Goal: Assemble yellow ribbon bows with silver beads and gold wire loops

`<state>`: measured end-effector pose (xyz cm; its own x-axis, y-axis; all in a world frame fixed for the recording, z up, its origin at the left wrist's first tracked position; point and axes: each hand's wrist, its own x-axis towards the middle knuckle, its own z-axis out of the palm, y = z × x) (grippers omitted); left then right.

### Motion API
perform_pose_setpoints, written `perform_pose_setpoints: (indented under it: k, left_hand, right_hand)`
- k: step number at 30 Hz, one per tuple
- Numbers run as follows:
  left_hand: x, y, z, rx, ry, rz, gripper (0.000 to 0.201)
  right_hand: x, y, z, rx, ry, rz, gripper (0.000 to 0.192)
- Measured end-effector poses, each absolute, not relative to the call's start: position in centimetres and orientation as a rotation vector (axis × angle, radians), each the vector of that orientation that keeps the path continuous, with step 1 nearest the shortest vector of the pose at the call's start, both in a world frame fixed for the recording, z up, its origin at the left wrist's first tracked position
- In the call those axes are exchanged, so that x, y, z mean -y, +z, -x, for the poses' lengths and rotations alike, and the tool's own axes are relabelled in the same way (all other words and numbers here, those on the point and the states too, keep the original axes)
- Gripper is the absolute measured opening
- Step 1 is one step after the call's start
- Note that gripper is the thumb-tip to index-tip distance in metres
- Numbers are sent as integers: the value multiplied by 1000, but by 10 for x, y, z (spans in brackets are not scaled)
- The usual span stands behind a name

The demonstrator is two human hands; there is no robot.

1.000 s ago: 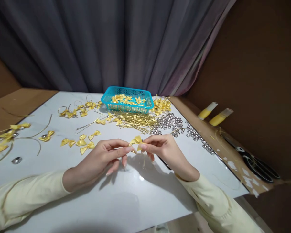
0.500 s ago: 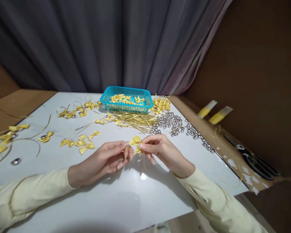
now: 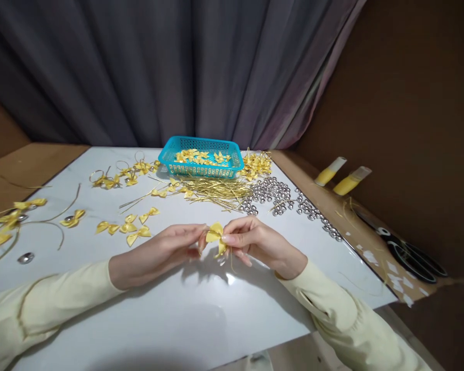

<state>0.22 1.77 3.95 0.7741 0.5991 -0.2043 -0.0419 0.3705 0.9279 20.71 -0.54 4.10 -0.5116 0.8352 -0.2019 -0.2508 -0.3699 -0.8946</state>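
Observation:
Both of my hands meet over the middle of the white table (image 3: pixel 201 319). Between their fingertips is a small yellow ribbon bow (image 3: pixel 215 235) with a thin gold wire hanging below it. My left hand (image 3: pixel 166 251) pinches the bow's left side. My right hand (image 3: pixel 255 241) pinches its right side with thumb and forefinger. The bow is held a little above the tabletop. Both arms wear pale yellow sleeves.
A blue basket (image 3: pixel 201 155) with yellow bows stands at the back. In front of it lie gold wires (image 3: pixel 216 189) and silver beads (image 3: pixel 278 195). Loose bows (image 3: pixel 133 226) lie left of my hands. Black scissors (image 3: pixel 410 252) and two yellow tubes (image 3: pixel 342 178) rest on the brown board at right.
The bow has turned between my fingers and sits slightly lower. My left hand's fingers have curled in closer to it; both hands have drawn together.

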Motion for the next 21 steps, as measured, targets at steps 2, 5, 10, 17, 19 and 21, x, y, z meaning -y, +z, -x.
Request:
perform_pose_setpoints:
  k: [2, 5, 10, 17, 19, 21]
  left_hand:
    - [-21, 46, 0, -636, 466, -1309, 33]
    - [-26, 58, 2, -804, 552, -1583, 32]
    - [-30, 77, 2, -820, 333, -1967, 26]
    - [-29, 86, -7, -763, -24, -2025, 32]
    - [-28, 86, -8, -761, -11, -1989, 34]
    - [-28, 85, -9, -755, 6, -1951, 37]
  right_hand:
    - [6, 42, -208, 1161, 1902, 911, 11]
    - [6, 46, -207, 1242, 1814, 996, 16]
    - [8, 52, -207, 1373, 1762, 1069, 25]
    - [9, 54, -214, 1544, 1728, 1074, 27]
    - [9, 54, -216, 1584, 1705, 1101, 27]
    - [9, 53, -217, 1617, 1679, 1129, 28]
